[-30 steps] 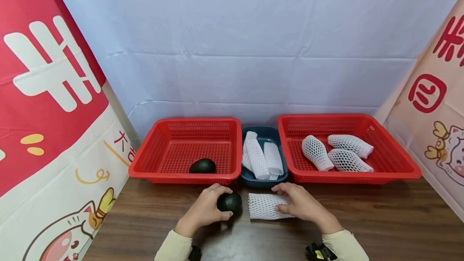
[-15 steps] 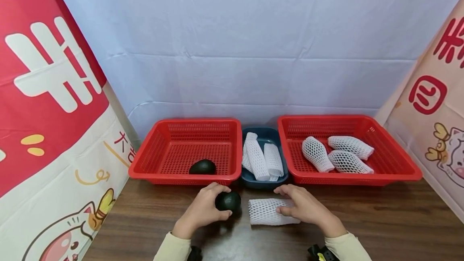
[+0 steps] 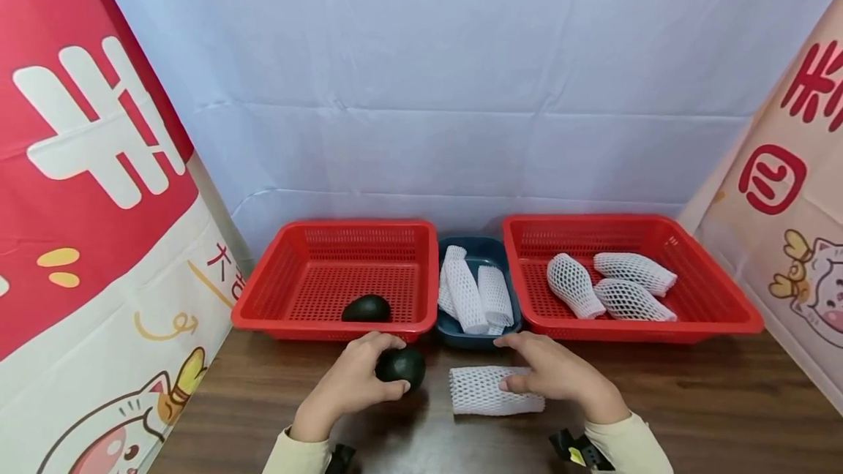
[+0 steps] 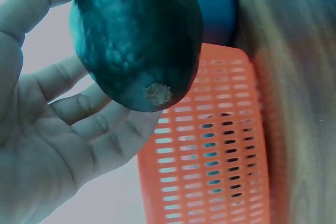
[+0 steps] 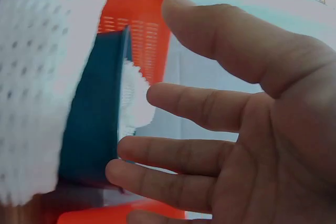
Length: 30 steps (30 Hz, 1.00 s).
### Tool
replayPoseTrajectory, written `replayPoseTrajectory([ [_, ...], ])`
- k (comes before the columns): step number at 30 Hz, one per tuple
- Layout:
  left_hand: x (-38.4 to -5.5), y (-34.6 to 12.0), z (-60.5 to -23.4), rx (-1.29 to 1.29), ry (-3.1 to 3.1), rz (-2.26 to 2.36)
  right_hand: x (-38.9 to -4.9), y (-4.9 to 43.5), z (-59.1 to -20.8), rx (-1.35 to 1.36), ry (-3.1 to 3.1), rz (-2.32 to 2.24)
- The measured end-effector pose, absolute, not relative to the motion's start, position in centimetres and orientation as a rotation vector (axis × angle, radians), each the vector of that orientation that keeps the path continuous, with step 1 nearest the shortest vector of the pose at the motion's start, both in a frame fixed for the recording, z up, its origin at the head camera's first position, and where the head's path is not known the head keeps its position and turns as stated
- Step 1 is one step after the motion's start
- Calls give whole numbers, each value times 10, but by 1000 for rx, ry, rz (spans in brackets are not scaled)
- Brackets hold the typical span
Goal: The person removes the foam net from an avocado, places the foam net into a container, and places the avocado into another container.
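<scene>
My left hand (image 3: 356,379) pinches a dark green avocado (image 3: 402,369) between thumb and fingers, close over the table in front of the left basket. In the left wrist view the avocado (image 4: 142,40) shows its stem scar, with the other fingers (image 4: 100,129) spread beneath. A flattened white foam net sleeve (image 3: 481,392) lies on the table to the right of it. My right hand (image 3: 560,371) hovers over the sleeve's right end, thumb overlapping it. In the right wrist view the fingers (image 5: 199,103) are extended and apart, gripping nothing, with the sleeve (image 5: 42,77) off to the side.
A red basket (image 3: 263,276) at the back left holds another avocado (image 3: 366,308). Between the baskets, a blue tray (image 3: 490,249) contains several folded foam sleeves (image 3: 464,295). The right red basket (image 3: 718,291) has 3 net-wrapped fruits (image 3: 571,284). Printed cloths hang on both sides.
My left hand has shifted slightly left with the avocado, farther from the sleeve. The foam sleeve has moved a little toward me. My right hand has stayed close over it.
</scene>
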<state>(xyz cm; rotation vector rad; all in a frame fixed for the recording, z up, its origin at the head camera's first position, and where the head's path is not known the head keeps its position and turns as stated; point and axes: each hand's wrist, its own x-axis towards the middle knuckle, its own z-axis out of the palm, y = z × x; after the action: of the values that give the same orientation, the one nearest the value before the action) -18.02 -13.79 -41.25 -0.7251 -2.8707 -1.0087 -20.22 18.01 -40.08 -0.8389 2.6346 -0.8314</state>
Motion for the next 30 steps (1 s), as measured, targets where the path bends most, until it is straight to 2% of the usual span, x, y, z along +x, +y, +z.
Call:
replayPoseTrajectory([
  [9, -178, -138, -397, -802, -2806, -1067, -204, 163, -383, -808, 2670, -792],
  [19, -186, -141, -379, -663, -2703, -1073, -204, 141, -367, -780, 2828, -554],
  [30, -201, -134, -383, -556, -2614, -1047, -217, 129, -361, -816, 2937, -418],
])
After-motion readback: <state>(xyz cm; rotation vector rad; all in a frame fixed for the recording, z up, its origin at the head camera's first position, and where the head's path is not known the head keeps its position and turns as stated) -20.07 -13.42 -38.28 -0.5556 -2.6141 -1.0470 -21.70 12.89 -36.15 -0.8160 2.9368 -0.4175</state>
